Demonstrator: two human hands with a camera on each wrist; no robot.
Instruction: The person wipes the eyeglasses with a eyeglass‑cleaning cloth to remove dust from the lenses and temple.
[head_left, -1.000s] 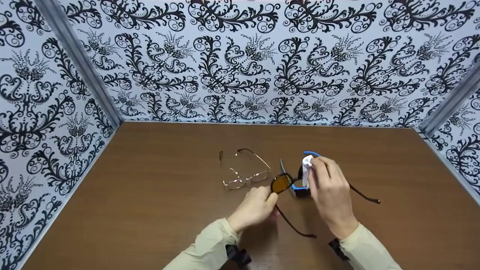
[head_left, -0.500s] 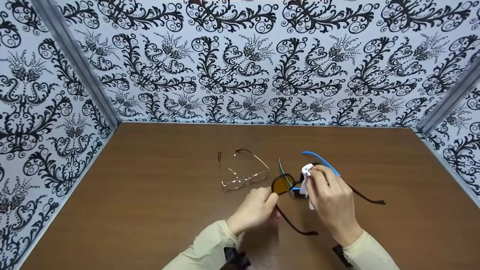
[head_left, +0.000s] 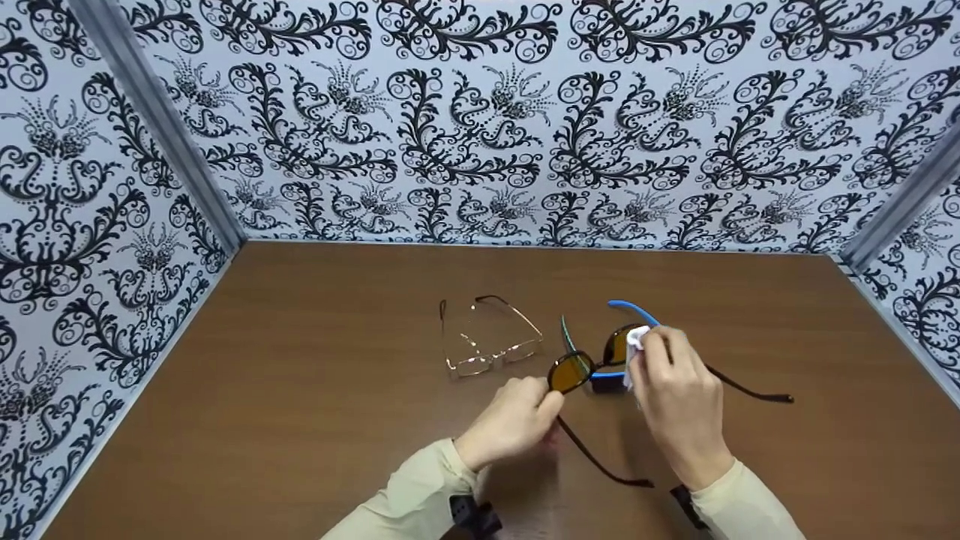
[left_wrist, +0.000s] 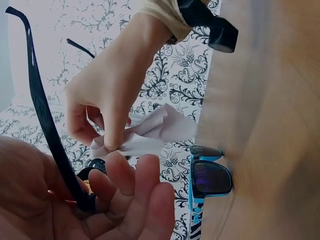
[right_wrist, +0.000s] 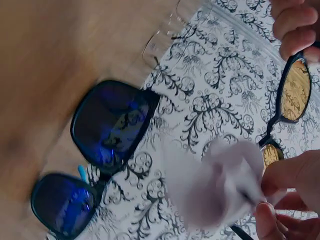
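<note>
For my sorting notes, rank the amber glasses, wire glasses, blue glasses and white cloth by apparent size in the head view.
Amber glasses
Wire glasses and blue glasses: unsure, the blue being partly covered
White cloth, visible part only

My bench is a flat brown wood-grain top, grain running side to side. Straight ahead of me: white back wall with black scroll-and-floral print, repeating in rows, meeting the bench's far edge. Same print on the white left side wall and the white right side wall, of which I only get a strip. Straight grey corner posts, left and right, cover the joins. Lighting's fairly even; soft shadows and a faint sheen on the near bench.
</note>
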